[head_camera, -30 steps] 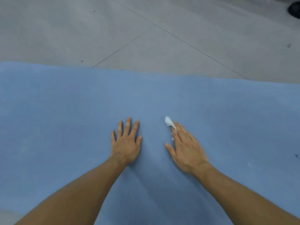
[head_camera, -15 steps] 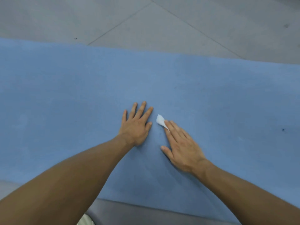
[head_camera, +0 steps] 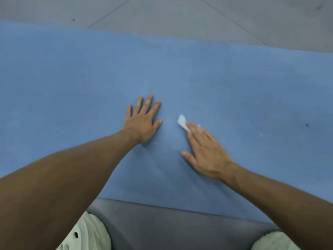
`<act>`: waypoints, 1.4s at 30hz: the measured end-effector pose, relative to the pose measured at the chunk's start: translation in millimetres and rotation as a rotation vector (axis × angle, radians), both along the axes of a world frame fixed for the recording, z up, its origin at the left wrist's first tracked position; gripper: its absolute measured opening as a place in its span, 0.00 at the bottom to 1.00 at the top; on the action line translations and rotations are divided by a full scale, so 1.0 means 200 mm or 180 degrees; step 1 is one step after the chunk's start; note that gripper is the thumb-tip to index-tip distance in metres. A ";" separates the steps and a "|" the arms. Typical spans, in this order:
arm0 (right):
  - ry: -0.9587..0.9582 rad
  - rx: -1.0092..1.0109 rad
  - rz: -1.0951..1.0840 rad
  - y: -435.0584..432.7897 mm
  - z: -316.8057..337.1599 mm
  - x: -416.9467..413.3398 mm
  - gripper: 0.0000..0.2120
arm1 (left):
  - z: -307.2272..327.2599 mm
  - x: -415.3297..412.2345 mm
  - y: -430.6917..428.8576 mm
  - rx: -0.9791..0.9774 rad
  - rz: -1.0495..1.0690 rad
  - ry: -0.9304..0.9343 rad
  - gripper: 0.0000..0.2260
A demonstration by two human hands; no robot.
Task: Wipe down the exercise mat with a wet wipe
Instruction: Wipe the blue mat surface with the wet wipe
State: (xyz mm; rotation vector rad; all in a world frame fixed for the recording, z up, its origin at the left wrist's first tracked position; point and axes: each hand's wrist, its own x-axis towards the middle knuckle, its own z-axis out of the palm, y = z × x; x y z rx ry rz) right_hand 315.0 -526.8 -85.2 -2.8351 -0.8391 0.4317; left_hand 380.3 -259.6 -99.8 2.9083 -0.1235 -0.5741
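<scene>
Matt foam mat (head_camera: 234, 83), crumpled cloth wipe (head_camera: 182, 121)

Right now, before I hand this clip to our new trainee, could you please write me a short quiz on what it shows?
1. True or false: the left hand lies flat on the blue exercise mat, fingers spread.
2. The white wet wipe is pressed to the mat by: A) the fingers of the right hand; B) the left palm; C) neither hand.
3. Fill in: beyond the mat's far edge lies the grey tiled ____.
Key: 1 true; 2 A; 3 floor.
</scene>
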 end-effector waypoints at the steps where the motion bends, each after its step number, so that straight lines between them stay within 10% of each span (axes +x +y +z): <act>1: -0.0022 0.0033 0.0176 0.05 -0.01 -0.05 0.39 | 0.00 0.00 0.00 -0.0002 0.0005 -0.0020 0.30; 7: -0.0038 -0.0056 0.0587 0.09 -0.05 -0.10 0.37 | 0.00 -0.01 0.00 -0.0028 -0.0005 -0.0013 0.29; 15: -0.0005 0.0030 -0.0715 0.03 -0.04 0.29 0.39 | 0.05 0.02 0.14 -0.0035 0.0358 0.0114 0.30; 29: 0.0294 0.0128 0.1232 0.52 -0.04 -0.14 0.40 | 0.07 -0.02 0.23 -0.0011 0.0605 0.0057 0.29; 42: 0.0156 0.0027 -0.0488 0.16 0.02 0.34 0.39 | 0.04 -0.02 0.11 -0.0129 0.0166 -0.0082 0.27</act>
